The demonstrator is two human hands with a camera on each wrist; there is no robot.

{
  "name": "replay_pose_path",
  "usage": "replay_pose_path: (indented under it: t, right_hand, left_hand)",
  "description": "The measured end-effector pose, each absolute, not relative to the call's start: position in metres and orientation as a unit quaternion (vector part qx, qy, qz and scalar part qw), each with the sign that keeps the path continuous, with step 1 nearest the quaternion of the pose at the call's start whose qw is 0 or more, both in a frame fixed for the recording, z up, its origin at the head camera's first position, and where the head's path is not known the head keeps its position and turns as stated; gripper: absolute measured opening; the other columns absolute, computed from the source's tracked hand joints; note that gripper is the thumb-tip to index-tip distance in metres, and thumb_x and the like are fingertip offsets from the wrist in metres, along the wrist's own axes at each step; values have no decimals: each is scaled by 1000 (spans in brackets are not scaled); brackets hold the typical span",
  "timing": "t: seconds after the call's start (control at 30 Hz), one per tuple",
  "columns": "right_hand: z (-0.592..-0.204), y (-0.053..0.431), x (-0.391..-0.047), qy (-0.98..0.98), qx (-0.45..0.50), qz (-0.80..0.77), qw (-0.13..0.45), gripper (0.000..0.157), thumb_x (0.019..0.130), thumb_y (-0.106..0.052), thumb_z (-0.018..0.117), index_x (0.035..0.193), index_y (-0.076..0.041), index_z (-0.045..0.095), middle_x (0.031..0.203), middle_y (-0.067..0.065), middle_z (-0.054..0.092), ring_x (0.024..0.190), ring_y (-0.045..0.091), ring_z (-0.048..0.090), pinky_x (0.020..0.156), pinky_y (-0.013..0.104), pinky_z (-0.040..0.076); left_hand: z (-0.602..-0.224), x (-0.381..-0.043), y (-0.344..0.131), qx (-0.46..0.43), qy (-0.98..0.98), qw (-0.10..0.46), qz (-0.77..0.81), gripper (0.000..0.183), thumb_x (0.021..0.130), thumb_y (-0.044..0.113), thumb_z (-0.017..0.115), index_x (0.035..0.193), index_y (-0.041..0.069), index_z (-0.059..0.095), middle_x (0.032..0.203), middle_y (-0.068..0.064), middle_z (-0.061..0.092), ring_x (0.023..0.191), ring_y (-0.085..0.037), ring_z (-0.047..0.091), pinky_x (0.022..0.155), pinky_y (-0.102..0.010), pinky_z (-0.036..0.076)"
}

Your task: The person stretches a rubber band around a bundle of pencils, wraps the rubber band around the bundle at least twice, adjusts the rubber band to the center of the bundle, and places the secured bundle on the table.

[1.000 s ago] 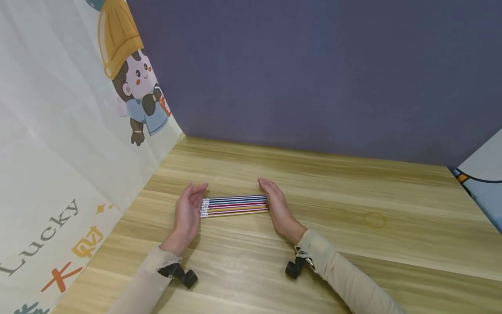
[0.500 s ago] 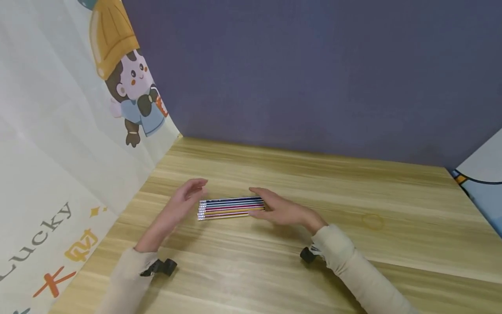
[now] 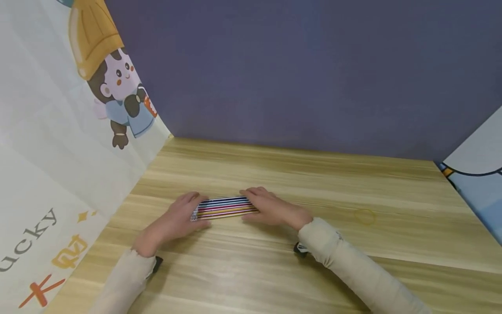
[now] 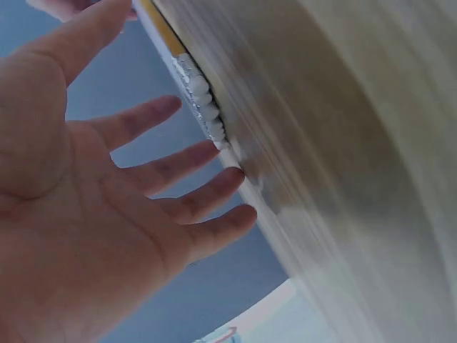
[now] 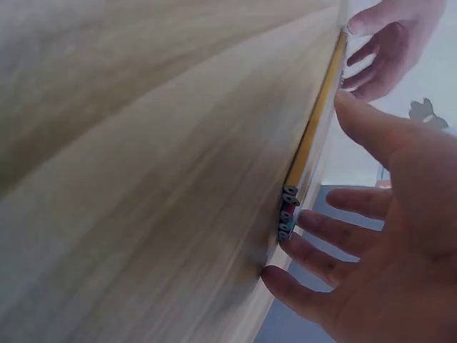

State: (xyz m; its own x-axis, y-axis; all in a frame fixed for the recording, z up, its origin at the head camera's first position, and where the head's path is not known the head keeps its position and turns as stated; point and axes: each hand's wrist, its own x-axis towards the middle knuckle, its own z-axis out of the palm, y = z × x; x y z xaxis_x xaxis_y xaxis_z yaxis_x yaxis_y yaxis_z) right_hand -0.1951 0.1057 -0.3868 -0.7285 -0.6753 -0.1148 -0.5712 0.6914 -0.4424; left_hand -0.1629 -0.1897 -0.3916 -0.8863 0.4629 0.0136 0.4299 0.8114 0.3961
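A row of several striped pencils [image 3: 225,208] lies side by side on the wooden table, eraser ends to the left. My left hand [image 3: 176,220] straddles that end, thumb on the near side and fingers on the far side. In the left wrist view its fingers are spread beside the white erasers [image 4: 205,103]. Around the plain right end is my right hand [image 3: 272,209], thumb near and fingers beyond. The right wrist view shows its fingers loosely extended beside the pencil ends [image 5: 288,211]. Firm contact by either hand cannot be made out.
A thin yellow ring, like a rubber band [image 3: 365,224], lies on the table [image 3: 298,179] to the right of the pencils. A dark panel [image 3: 274,74] stands along the back edge. A white printed sheet [image 3: 47,152] borders the left side.
Both hands have turned from standing upright at the pencils' ends to straddling those ends, thumbs on the near side. The left hand swung out, then came back in. The head view shifted slightly.
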Motion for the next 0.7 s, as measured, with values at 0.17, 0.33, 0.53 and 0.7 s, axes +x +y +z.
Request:
replay_pose_path:
  t: [0.17,0.33,0.53,0.7]
  right_hand:
    - [-391,98,-195,916,-359,-148,102,74,97,-46,62,154,-9,33,151,10,41,140,27,35,115,48,33]
    - [-395,94,-195,911,-393,-121,38,61,96,-41,66,143,-6,49,135,10,54,120,27,49,98,45,47]
    - [-399,93,-197,905,-409,-116,0,49,95,-35,69,133,-5,58,121,8,59,107,25,53,87,41,50]
    - [-398,92,-200,902,-415,-116,-18,40,95,-30,70,125,-6,62,114,5,61,101,22,53,83,37,50]
  left_hand:
    - [-395,-164,-189,233,957,28,171,71,88,43,76,141,4,50,139,-26,47,126,-46,44,103,-63,41]
    - [-397,-165,-188,249,957,-3,150,62,87,39,77,133,3,56,123,-20,52,107,-34,49,88,-49,49]
    - [-396,-164,-188,259,954,-16,149,48,88,34,77,123,4,60,108,-10,52,95,-25,47,79,-40,46]
    - [-396,-168,-187,286,944,-47,155,33,88,29,78,107,8,61,91,-1,47,81,-19,40,71,-32,38]
